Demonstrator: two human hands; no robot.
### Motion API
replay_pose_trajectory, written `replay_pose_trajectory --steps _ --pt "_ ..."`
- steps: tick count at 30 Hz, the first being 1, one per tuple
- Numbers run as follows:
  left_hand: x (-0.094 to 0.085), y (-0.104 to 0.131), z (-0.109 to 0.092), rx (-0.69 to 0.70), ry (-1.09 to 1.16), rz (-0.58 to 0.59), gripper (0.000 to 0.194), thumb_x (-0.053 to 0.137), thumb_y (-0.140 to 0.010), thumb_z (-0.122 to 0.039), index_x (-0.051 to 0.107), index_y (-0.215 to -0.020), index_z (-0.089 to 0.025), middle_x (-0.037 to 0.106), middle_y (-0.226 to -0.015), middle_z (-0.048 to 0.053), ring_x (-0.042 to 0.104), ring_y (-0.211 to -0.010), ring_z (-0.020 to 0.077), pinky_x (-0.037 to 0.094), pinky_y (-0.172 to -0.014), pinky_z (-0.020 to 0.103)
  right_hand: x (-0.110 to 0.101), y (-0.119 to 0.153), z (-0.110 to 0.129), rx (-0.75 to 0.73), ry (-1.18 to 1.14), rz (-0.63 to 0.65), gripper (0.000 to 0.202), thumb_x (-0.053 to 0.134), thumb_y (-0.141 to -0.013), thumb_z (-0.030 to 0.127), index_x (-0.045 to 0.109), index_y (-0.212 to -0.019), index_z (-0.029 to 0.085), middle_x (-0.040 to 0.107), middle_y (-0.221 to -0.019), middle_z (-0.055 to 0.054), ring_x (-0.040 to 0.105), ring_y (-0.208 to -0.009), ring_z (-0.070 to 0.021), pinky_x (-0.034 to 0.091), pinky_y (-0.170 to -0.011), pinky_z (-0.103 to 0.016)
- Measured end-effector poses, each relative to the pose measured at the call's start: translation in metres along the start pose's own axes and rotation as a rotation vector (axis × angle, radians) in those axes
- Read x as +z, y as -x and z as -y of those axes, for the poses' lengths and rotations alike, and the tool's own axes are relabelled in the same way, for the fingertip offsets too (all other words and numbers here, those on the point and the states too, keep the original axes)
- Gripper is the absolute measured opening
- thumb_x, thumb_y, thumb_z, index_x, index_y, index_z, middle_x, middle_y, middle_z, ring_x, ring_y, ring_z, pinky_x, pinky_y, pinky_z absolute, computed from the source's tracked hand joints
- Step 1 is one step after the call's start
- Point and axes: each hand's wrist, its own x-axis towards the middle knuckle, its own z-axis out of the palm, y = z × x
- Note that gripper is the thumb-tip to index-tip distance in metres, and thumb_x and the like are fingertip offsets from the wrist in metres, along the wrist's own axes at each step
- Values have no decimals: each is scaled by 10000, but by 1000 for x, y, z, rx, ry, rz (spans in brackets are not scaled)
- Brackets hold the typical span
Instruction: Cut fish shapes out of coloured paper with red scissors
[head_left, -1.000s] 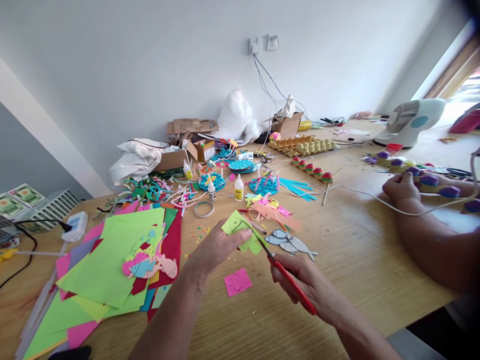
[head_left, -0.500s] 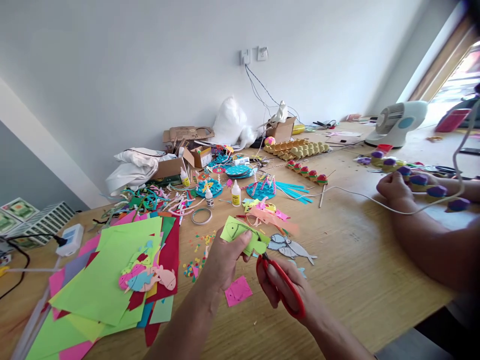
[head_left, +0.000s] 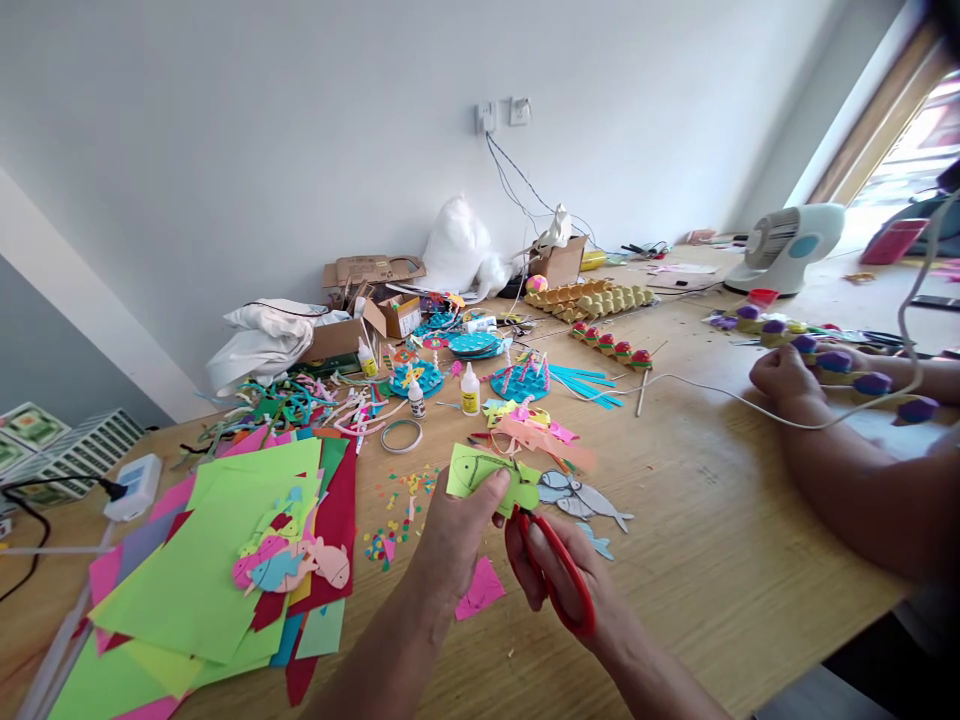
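Observation:
Between the thumb and fingers of my left hand (head_left: pixel 457 525) is a piece of green paper (head_left: pixel 480 472) with a fish outline drawn on it. My right hand (head_left: pixel 566 565) grips red-handled scissors (head_left: pixel 577 600), their blades at the lower edge of the green paper and mostly hidden behind it. Below the hands a pink paper piece (head_left: pixel 481 588) with a drawn outline lies on the table. Grey paper fish (head_left: pixel 589 497) lie just beyond the scissors, with a light blue paper scrap (head_left: pixel 596 540) nearby.
A stack of coloured paper (head_left: pixel 202 540) covers the left, with cut paper fish (head_left: pixel 281 565) on top. Glue bottles (head_left: pixel 469 390), a tape roll (head_left: pixel 401 435) and paper strips (head_left: pixel 585 385) lie ahead. At right, another person's hand (head_left: pixel 787 375) holds a purple-topped egg-carton strip (head_left: pixel 832 362).
My right hand and the scissors have shifted slightly left, closer in under the green paper. The green paper has moved a little to the right and down.

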Motion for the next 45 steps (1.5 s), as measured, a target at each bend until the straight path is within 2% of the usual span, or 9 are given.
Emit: replay_pose_trajectory --steps 11,28,38,45 --pt "1 1 -2 -14 13 -12 128 633 -650 -262 566 -641 -153 505 -552 -42 436 -503 80 349 -455 202 3 0 5 -5 62 -38 447 399 -884 557 468 -655 180 402 -407 64 300 -374 -71 226 -415 -213" --pt "-1 -1 -1 -8 5 -29 142 645 -650 -267 586 -721 -159 540 -605 -30 491 -564 107 380 -515 225 3 1 5 61 99 -55 521 417 -802 675 471 -628 187 390 -375 65 290 -341 -70 212 -385 -211" --pt "-6 -1 -10 -22 -70 49 138 627 -665 -268 554 -717 -163 514 -581 -40 468 -543 104 362 -505 228 3 1 12 79 131 -39 525 414 -800 677 446 -606 191 394 -386 62 291 -357 -67 233 -392 -210" --pt "-7 0 -13 -35 -36 72 144 637 -654 -272 547 -685 -164 496 -581 -45 450 -539 95 353 -509 226 0 3 12 75 146 2 505 397 -824 654 482 -656 185 417 -393 58 316 -353 -75 246 -396 -213"
